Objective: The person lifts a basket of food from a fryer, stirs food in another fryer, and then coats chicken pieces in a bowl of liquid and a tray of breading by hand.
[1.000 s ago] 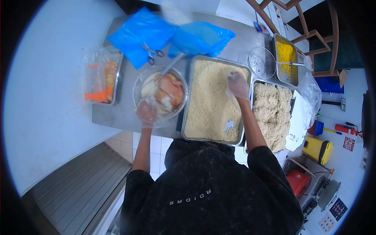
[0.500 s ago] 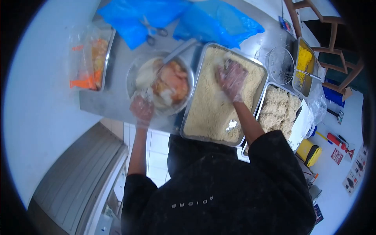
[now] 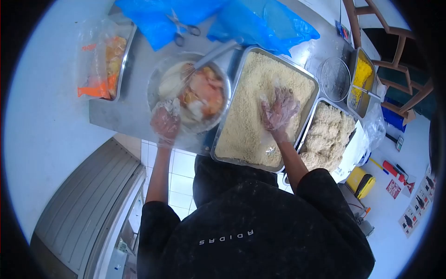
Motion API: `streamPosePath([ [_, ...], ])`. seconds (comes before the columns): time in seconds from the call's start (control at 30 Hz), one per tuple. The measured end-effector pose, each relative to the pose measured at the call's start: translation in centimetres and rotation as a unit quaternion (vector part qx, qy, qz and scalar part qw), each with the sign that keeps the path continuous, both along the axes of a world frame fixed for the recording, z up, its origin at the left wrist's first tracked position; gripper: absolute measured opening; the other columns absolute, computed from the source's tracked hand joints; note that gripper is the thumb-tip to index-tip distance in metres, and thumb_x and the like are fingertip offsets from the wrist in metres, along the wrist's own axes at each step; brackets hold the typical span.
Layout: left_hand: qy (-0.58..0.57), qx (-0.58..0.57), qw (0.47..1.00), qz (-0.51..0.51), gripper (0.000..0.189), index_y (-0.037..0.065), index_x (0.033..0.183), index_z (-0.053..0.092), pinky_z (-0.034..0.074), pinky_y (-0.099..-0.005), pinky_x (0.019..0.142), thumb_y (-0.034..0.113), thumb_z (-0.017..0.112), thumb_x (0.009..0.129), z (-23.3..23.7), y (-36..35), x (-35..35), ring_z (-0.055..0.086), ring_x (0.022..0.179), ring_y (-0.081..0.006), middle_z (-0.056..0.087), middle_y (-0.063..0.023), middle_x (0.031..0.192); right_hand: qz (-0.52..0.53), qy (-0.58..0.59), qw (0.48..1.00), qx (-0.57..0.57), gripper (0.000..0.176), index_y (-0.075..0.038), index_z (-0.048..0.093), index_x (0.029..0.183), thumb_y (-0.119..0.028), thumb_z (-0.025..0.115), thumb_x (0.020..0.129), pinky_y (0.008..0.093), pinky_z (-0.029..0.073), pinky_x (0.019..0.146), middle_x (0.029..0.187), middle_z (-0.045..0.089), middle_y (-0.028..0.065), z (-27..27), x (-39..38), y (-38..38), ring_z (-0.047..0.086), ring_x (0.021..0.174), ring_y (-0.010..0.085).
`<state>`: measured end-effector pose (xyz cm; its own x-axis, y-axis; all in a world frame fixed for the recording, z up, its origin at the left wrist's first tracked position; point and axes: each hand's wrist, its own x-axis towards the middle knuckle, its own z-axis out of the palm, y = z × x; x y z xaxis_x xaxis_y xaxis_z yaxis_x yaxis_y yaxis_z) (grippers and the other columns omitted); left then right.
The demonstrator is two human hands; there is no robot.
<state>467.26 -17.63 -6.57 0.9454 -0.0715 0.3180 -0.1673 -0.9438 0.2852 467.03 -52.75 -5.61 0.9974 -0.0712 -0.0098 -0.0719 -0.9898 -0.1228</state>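
Observation:
My left hand (image 3: 166,122), in a clear plastic glove coated with batter, is at the near left rim of a metal bowl (image 3: 222,116). Its fingers look curled, and what they hold, if anything, is hidden. Pale batter and pinkish-orange pieces (image 3: 204,93) lie in the bowl, with a whisk (image 3: 216,53) leaning in it. My right hand (image 3: 280,109), gloved in clear plastic, has its fingers spread over pale crumbs (image 3: 251,125) in a large metal tray (image 3: 215,148). Nothing shows in its grasp.
Blue plastic bags (image 3: 260,28) and scissors (image 3: 180,30) lie at the back. A tray of coated pieces (image 3: 327,135), a wire strainer (image 3: 335,79) and a tray with yellow food (image 3: 362,76) are on the right. A plastic bag (image 3: 95,65) covers part of the left tray.
My right hand has moved down and a little right across the crumbs, its fingers now more clearly spread. My left hand has shifted slightly up beside the bowl.

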Motion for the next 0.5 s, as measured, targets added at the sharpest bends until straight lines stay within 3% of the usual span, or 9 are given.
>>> streamPosePath([
  [0.13, 0.055, -0.042, 0.998, -0.006, 0.044, 0.003, 0.105, 0.056, 0.048, -0.0429, 0.072, 0.021, 0.066, 0.066, -0.1, 0.2, -0.5, 0.059, 0.083, -0.0340, 0.059, -0.0158, 0.094, 0.006, -0.024, 1.000, 0.001, 0.063, -0.012, 0.032, 0.137, -0.050, 0.041, 0.089, 0.0605, 0.008, 0.103, 0.142, 0.030, 0.0203, -0.8, 0.4, -0.9, 0.024, 0.133, 0.0360],
  [0.23, 0.067, -0.014, 0.997, 0.028, 0.043, 0.003, 0.104, 0.056, 0.048, -0.0428, 0.072, 0.022, 0.067, 0.066, -0.3, 0.2, 0.0, 0.059, 0.082, -0.0340, 0.059, -0.0154, 0.093, -0.048, -0.160, 0.976, 0.140, 0.062, -0.011, 0.034, 0.136, -0.052, 0.037, 0.090, 0.0617, 0.012, 0.102, 0.139, 0.033, 0.0227, -4.8, 3.9, -1.8, 0.024, 0.132, 0.0373],
  [0.3, 0.033, -0.015, 0.999, 0.010, 0.042, 0.004, 0.103, 0.056, 0.048, -0.0426, 0.071, 0.022, 0.066, 0.066, -0.6, 0.3, -0.2, 0.059, 0.081, -0.0338, 0.059, -0.0148, 0.092, -0.072, -0.195, 0.951, 0.227, 0.064, -0.009, 0.033, 0.136, -0.054, 0.031, 0.090, 0.0610, 0.019, 0.100, 0.137, 0.034, 0.0228, -2.9, 8.0, -1.3, 0.028, 0.129, 0.0379],
  [0.37, 0.024, -0.037, 0.999, -0.016, 0.043, 0.004, 0.103, 0.056, 0.049, -0.0425, 0.070, 0.022, 0.066, 0.066, -0.4, 0.5, -0.6, 0.059, 0.080, -0.0340, 0.060, -0.0146, 0.092, -0.063, -0.159, 0.974, 0.149, 0.066, -0.007, 0.032, 0.137, -0.054, 0.031, 0.090, 0.0600, 0.020, 0.099, 0.135, 0.035, 0.0238, -1.7, 9.9, -1.4, 0.030, 0.127, 0.0391],
  [0.4, 0.014, -0.050, 0.998, -0.024, 0.043, 0.004, 0.104, 0.056, 0.049, -0.0424, 0.070, 0.022, 0.067, 0.066, -0.5, 0.4, -0.3, 0.060, 0.079, -0.0340, 0.060, -0.0145, 0.092, -0.096, -0.117, 0.985, 0.077, 0.065, -0.005, 0.034, 0.134, -0.051, 0.040, 0.088, 0.0583, 0.022, 0.097, 0.129, 0.039, 0.0257, -0.4, 9.9, 0.5, 0.034, 0.121, 0.0411],
  [0.5, 0.103, -0.016, 0.994, 0.033, 0.043, 0.004, 0.104, 0.057, 0.049, -0.0416, 0.070, 0.021, 0.067, 0.066, -0.7, 0.6, -0.7, 0.060, 0.080, -0.0335, 0.060, -0.0146, 0.092, -0.038, -0.255, 0.961, 0.099, 0.064, -0.005, 0.040, 0.130, -0.050, 0.049, 0.085, 0.0564, 0.022, 0.097, 0.125, 0.041, 0.0257, -2.5, 9.8, 0.5, 0.036, 0.118, 0.0403],
])
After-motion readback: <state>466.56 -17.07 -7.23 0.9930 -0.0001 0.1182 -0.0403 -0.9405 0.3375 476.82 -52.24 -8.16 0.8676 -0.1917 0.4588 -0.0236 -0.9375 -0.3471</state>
